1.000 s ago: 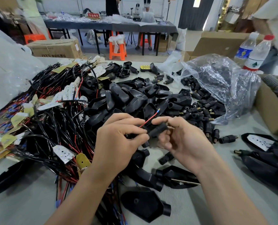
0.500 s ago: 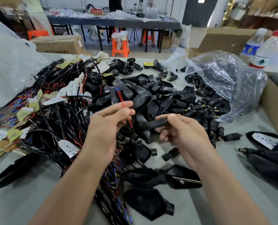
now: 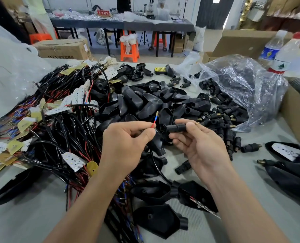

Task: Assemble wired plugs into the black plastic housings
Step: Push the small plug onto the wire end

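Observation:
My left hand (image 3: 126,142) pinches a red wire (image 3: 154,121) whose blue sleeve and brass tip point up and to the right. My right hand (image 3: 196,142) grips a small black plug (image 3: 176,128) with a brass pin at its right end, just right of the wire tip. A black housing (image 3: 157,143) hangs between the two hands, below the plug, and a black cable runs down from it. Behind the hands lies a heap of black housings (image 3: 145,102). A tangle of black and red wired parts (image 3: 58,123) covers the table's left side.
A clear plastic bag (image 3: 242,88) spills loose black plugs at the right. Two water bottles (image 3: 282,55) and cardboard boxes stand at the back right. More housings (image 3: 160,220) lie near the front edge, and finished pieces (image 3: 293,165) at the far right. People sit at a far table.
My left hand has drawn the red wire back toward the plug in my right hand, its tip now pointing up-right. The right hand has turned the plug level.

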`<state>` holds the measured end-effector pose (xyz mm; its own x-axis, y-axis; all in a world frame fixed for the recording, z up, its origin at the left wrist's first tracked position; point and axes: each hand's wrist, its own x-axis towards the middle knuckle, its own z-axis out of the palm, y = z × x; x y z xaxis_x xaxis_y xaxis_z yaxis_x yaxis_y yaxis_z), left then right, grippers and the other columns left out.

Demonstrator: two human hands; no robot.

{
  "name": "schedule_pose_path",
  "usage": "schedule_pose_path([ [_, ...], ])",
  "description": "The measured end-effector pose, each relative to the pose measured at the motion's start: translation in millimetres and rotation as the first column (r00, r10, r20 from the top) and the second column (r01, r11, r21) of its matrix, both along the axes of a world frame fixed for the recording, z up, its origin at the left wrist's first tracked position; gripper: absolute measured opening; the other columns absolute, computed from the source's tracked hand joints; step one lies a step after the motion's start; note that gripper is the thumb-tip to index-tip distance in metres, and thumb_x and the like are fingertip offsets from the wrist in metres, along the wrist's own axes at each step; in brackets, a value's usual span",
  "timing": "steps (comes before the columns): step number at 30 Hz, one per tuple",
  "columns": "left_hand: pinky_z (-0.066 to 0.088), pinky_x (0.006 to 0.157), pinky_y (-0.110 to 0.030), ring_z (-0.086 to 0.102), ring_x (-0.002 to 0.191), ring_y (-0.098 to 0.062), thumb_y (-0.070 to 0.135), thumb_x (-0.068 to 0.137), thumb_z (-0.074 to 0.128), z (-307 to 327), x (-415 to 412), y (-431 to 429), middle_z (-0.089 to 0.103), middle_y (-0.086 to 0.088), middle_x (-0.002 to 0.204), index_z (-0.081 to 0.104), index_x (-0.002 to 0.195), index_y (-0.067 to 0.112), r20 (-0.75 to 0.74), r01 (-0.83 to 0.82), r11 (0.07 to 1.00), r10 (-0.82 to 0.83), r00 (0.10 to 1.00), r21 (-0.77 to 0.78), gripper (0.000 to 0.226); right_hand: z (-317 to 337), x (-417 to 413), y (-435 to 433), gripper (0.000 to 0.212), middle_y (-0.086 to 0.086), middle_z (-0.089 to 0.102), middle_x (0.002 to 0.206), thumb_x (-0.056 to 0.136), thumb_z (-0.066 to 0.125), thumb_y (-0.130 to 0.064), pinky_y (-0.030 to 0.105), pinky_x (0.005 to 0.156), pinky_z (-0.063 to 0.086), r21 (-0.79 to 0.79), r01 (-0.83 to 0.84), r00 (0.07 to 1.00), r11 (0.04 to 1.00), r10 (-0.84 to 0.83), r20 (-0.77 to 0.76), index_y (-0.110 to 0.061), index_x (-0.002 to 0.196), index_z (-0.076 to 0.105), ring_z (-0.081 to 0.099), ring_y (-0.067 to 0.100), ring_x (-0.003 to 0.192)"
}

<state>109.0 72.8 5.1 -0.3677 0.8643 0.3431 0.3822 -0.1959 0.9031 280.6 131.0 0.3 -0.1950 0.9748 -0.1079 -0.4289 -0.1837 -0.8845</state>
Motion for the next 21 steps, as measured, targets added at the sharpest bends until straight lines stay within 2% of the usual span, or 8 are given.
schedule_pose_path([
  [2,0.048,0.050,-0.024,0.058,0.051,-0.006,0.023,0.086,0.082,0.0,3.0,-3.5,0.067,0.011,0.056,0.083,0.083,0.039,-0.054,-0.062,0.997,0.065,0.996,0.050,0.016,0.5,-0.8,-1.0,0.032,0.013,0.076,0.089,0.108,0.044,-0.011,0.025,0.065,0.059,-0.011,0.003,1.000,1.000,-0.003,-0.023,-0.002,0.102,0.075,0.073,0.019,0.072],
  [3,0.050,0.059,-0.021,0.064,0.064,-0.007,0.024,0.083,0.082,0.8,3.2,-5.2,0.069,0.015,0.063,0.081,0.078,0.039,-0.096,-0.098,0.992,0.105,0.990,0.074,0.016,0.8,-1.1,-1.3,0.033,0.013,0.076,0.088,0.108,0.044,-0.011,0.025,0.064,0.059,-0.016,0.006,1.000,1.000,-0.006,-0.030,-0.002,0.101,0.074,0.073,0.019,0.071],
  [5,0.042,0.076,-0.008,0.061,0.092,-0.007,0.021,0.072,0.079,2.8,2.5,-6.1,0.069,0.021,0.077,0.077,0.068,0.035,-0.201,-0.126,0.986,0.146,0.969,0.107,0.014,1.8,-1.3,-1.4,0.033,0.013,0.076,0.086,0.108,0.042,-0.009,0.025,0.062,0.059,-0.023,0.012,0.999,1.000,-0.013,-0.046,-0.002,0.100,0.074,0.072,0.019,0.068],
  [6,0.036,0.080,-0.004,0.057,0.097,-0.007,0.019,0.068,0.076,3.0,1.5,-5.5,0.068,0.020,0.080,0.073,0.062,0.030,-0.227,-0.108,0.989,0.129,0.965,0.100,0.013,2.3,-1.3,-1.4,0.034,0.013,0.076,0.085,0.108,0.042,-0.009,0.025,0.062,0.059,-0.026,0.014,0.999,1.000,-0.015,-0.050,-0.002,0.099,0.073,0.071,0.019,0.067],
  [8,0.032,0.080,-0.003,0.053,0.100,-0.008,0.014,0.067,0.073,1.5,-0.7,-4.5,0.065,0.016,0.084,0.065,0.055,0.025,-0.260,-0.057,0.997,0.071,0.963,0.059,0.018,2.7,-1.6,-1.3,0.034,0.013,0.076,0.085,0.108,0.041,-0.008,0.025,0.062,0.059,-0.026,0.013,0.999,1.000,-0.014,-0.046,-0.002,0.097,0.073,0.071,0.019,0.066],
  [13,0.031,0.081,-0.006,0.052,0.103,-0.009,0.010,0.072,0.066,-1.5,1.0,-2.6,0.061,0.016,0.092,0.060,0.060,0.021,-0.352,0.028,0.999,-0.020,0.936,0.019,0.018,2.1,-1.7,-2.7,0.032,0.010,0.073,0.083,0.108,0.041,-0.008,0.024,0.063,0.057,0.046,-0.034,0.999,0.998,0.033,0.022,-0.003,0.100,0.071,0.068,0.016,0.064],
  [17,0.030,0.085,-0.006,0.051,0.104,-0.007,0.016,0.081,0.063,-1.8,-0.8,-1.5,0.060,0.018,0.093,0.061,0.066,0.025,-0.396,0.020,1.000,-0.010,0.918,0.021,0.018,2.6,2.5,-0.7,0.033,0.011,0.067,0.079,0.107,0.043,-0.006,0.025,0.063,0.051,0.122,-0.045,0.994,0.992,0.032,0.104,-0.007,0.095,0.074,0.062,0.016,0.063],
  [21,0.030,0.085,-0.006,0.052,0.102,-0.007,0.012,0.085,0.065,-4.0,-0.3,-1.7,0.062,0.017,0.091,0.061,0.067,0.026,-0.392,-0.026,0.999,0.039,0.919,0.037,0.024,2.0,4.3,0.2,0.035,0.008,0.067,0.073,0.105,0.044,-0.002,0.024,0.062,0.051,0.208,-0.070,0.974,0.976,0.022,0.225,-0.007,0.090,0.074,0.061,0.016,0.063],
])
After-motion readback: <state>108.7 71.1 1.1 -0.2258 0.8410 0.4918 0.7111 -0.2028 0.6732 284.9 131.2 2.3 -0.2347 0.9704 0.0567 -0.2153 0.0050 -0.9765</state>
